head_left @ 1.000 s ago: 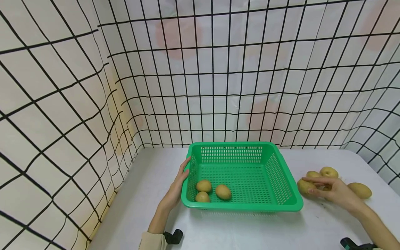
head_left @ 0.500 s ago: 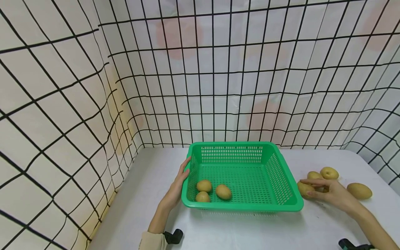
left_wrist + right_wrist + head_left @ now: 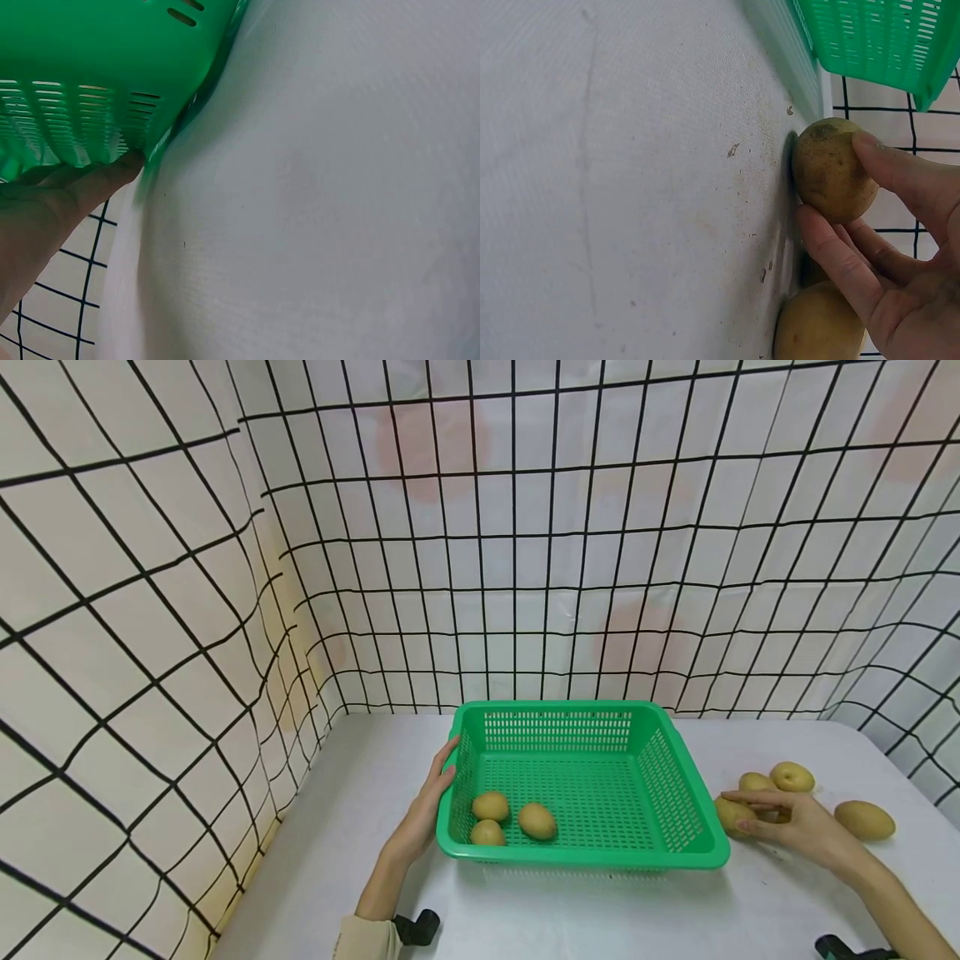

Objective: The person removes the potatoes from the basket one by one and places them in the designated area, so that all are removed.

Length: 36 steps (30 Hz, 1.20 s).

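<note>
My right hand [image 3: 798,827] pinches a potato [image 3: 832,171] between thumb and fingers, low by the table and just right of a green plastic basket [image 3: 585,857]. Another potato [image 3: 821,326] shows under the same hand in the right wrist view. Two more potatoes lie just beyond the fingers, one small [image 3: 757,781] and one yellower [image 3: 792,777]. At the basket's left side rests my left hand [image 3: 420,814], its fingers stretched along the outer wall and rim. In the left wrist view, a straight finger [image 3: 109,180] touches the slotted wall. Three potatoes [image 3: 537,821] sit inside, toward the basket's near left.
A large potato [image 3: 864,820] lies to the right of my right wrist. The white-covered table [image 3: 360,752] bears small dark specks of dirt near the potatoes. Black netting [image 3: 525,568] over pale sheets encloses the back and sides.
My right hand has moved slightly toward me and left, and the pinched potato has shifted a little with it. The left hand and basket stay in place.
</note>
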Each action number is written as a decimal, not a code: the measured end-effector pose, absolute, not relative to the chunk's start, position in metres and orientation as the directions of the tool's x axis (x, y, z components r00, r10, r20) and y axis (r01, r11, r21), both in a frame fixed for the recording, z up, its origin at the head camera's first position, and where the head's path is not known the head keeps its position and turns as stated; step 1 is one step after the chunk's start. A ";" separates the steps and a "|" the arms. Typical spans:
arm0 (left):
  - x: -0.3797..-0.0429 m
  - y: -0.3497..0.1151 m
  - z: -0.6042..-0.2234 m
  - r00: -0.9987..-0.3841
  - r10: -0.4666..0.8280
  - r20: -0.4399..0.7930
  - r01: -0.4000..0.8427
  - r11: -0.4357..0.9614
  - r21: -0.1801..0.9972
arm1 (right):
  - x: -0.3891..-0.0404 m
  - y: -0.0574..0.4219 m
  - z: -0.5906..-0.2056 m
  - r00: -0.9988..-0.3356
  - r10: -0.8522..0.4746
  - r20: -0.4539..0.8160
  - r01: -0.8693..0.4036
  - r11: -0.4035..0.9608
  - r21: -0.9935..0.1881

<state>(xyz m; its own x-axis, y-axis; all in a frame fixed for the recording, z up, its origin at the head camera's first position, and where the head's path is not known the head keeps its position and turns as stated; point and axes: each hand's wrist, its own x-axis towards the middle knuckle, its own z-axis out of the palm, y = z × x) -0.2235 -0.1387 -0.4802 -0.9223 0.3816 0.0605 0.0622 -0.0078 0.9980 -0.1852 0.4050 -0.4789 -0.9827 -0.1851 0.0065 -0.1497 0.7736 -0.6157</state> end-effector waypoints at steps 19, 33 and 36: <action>-0.222 -0.139 -0.479 -0.925 0.376 0.052 0.055 -0.001 0.998 | -0.185 0.416 -0.462 -0.978 -0.184 0.100 -0.207 0.779 -0.592; -0.223 -0.139 -0.480 -0.927 0.372 0.053 0.056 -0.003 0.998 | -0.202 0.405 -0.422 -0.982 -0.180 0.060 -0.181 0.792 -0.582; -0.223 -0.139 -0.480 -0.925 0.376 0.057 0.059 -0.006 0.998 | -0.206 0.401 -0.416 -0.982 -0.184 0.037 -0.169 0.781 -0.601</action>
